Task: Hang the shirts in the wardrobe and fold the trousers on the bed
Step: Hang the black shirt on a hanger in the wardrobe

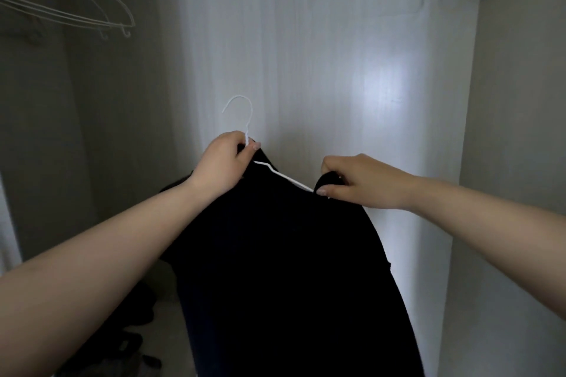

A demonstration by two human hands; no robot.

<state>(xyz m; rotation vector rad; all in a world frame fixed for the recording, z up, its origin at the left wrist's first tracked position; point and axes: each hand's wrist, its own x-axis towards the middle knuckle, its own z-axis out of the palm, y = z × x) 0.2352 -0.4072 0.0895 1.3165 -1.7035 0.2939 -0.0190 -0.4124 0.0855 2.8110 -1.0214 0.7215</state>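
Head view shows us the wardrobe (306,40) first, its pale back wall filling most of the frame; we stand right in front of it. Next in size is the black shirt (291,254), hanging down in the middle between our two arms, in the air before the wardrobe and not yet on any rail; it looks soft and light, so we judge it will sag and slip off a shoulder if we hold only the cloth. Our left hand (223,162) has its grip closed around the neck of the white hanger (245,131), just under the hook; our right hand (352,180) pinches the shirt's shoulder fabric at the end of the hanger arm. The stiff thin wire is the better place to hold, near the hook. Two empty hangers (92,9) hang at the upper left, well apart from the shirt.
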